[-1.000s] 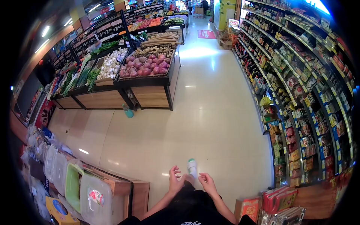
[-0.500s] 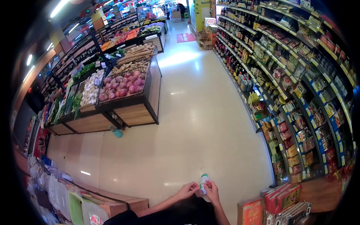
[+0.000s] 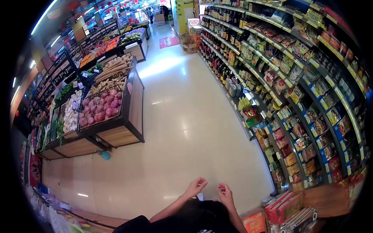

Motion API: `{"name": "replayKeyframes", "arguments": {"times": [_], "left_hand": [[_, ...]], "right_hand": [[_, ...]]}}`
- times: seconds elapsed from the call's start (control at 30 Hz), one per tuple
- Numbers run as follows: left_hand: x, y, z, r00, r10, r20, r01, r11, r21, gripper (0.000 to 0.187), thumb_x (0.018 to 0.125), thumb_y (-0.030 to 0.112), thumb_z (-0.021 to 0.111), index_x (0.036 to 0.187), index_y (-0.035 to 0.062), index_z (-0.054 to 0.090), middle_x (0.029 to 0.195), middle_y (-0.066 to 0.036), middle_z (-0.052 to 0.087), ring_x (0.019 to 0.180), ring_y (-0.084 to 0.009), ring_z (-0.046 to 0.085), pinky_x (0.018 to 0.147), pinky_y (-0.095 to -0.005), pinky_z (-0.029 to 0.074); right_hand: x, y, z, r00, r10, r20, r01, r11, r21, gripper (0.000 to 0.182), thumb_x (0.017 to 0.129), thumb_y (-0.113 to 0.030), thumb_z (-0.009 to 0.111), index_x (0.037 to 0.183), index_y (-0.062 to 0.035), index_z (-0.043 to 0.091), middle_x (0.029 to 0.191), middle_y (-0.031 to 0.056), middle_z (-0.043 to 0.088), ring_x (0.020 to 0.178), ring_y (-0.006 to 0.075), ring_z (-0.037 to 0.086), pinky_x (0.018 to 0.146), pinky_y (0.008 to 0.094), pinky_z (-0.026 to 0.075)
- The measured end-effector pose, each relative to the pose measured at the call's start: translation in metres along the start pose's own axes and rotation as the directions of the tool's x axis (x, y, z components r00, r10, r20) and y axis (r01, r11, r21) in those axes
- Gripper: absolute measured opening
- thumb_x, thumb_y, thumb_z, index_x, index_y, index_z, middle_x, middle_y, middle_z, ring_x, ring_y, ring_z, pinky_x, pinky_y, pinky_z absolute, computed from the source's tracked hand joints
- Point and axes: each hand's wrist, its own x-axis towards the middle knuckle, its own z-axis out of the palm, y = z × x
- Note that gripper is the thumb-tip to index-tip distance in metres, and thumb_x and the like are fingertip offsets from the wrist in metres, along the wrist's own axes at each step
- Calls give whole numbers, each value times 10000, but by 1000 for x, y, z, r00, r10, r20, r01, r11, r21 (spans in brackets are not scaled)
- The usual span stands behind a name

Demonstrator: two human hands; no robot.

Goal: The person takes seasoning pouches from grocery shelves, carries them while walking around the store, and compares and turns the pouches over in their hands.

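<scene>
At the bottom centre, my left hand [image 3: 195,187] is raised with its fingers curled in toward the thumb. My right hand [image 3: 225,195] is a short way to its right, its fingers bent and pinched together. A gap separates the two hands. Anything held between the fingertips is too small to make out. A small piece of something white [image 3: 200,196] shows just below my hands, mostly hidden by dark clothing.
A produce stand [image 3: 134,105] with red onions [image 3: 101,106] and garlic [image 3: 72,112] is at the left. Stocked shelves [image 3: 268,93] curve along the right. Red packages [image 3: 283,206] lie at the lower right. A teal object [image 3: 104,155] is beside the stand.
My hands have moved apart, and the white item with a green top that was between them is no longer there. The view has shifted, so the stand and shelves appear further left.
</scene>
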Motion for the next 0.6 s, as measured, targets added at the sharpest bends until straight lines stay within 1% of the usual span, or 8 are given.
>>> {"name": "replayKeyframes", "arguments": {"times": [0.07, 0.17, 0.2, 0.3, 0.37, 0.43, 0.53, 0.6], "left_hand": [[24, 12, 8, 1000, -4, 24, 5, 1000, -10, 277, 912, 282, 601, 1000, 20, 584, 870, -63, 634, 804, -135, 607, 725, -299, 506], [62, 22, 23, 997, -24, 75, 23, 1000, 16, 281, 915, 286, 597, 1005, 21, 582, 895, -61, 629, 826, -136, 603, 742, -300, 504], [75, 26, 29, 995, -31, 90, 30, 999, 14, 285, 915, 290, 597, 1008, 21, 582, 907, -63, 628, 835, -137, 602, 745, -302, 503], [113, 34, 49, 992, -46, 122, 47, 999, 1, 297, 914, 301, 597, 1016, 22, 581, 939, -67, 626, 862, -143, 598, 757, -305, 500], [146, 40, 65, 990, -49, 134, 52, 999, -18, 307, 914, 308, 598, 1024, 22, 579, 955, -68, 625, 881, -150, 598, 767, -308, 498], [180, 34, 86, 993, -44, 112, 46, 999, -19, 305, 913, 307, 599, 1031, 26, 574, 957, -62, 623, 898, -149, 595, 776, -306, 495], [244, 50, 112, 997, -36, 67, 37, 999, -11, 295, 915, 301, 598, 1039, 35, 570, 962, -55, 622, 914, -150, 593, 788, -304, 492], [279, 61, 135, 998, -35, 56, 38, 998, -57, 293, 916, 300, 596, 1050, 41, 567, 965, -53, 622, 922, -150, 594, 795, -303, 491]], "right_hand": [[9, 1, -12, 999, 24, -27, -23, 999, 44, 302, 863, -160, 629, 1125, -25, 566, 977, 77, 627, 842, 138, 597, 732, 285, 501], [26, 26, -28, 991, 98, -92, -89, 991, 99, 310, 860, -159, 636, 1127, -18, 564, 975, 81, 627, 838, 134, 596, 743, 282, 499], [33, 33, -35, 987, 118, -108, -116, 993, 27, 329, 838, -181, 657, 1114, -21, 577, 985, 114, 632, 842, 183, 623, 732, 300, 506], [67, 55, -57, 984, 146, -104, -138, 987, 80, 337, 833, -187, 667, 1114, -24, 579, 979, 108, 631, 830, 183, 627, 732, 302, 505], [104, 70, -80, 989, 95, -116, -86, 993, 79, 342, 835, -202, 668, 1112, -23, 579, 974, 106, 628, 812, 183, 630, 737, 309, 507], [146, 69, -108, 992, 52, -118, -47, 998, 48, 348, 834, -207, 670, 1113, -22, 577, 976, 106, 629, 813, 182, 630, 737, 310, 508], [211, 45, -151, 984, 148, -102, -142, 987, 71, 347, 834, -202, 670, 1116, -23, 575, 979, 106, 631, 835, 184, 626, 738, 311, 507], [242, 33, -181, 988, 120, -96, -115, 992, 56, 349, 835, -202, 669, 1120, -24, 575, 982, 105, 635, 840, 184, 625, 742, 309, 506]]}}
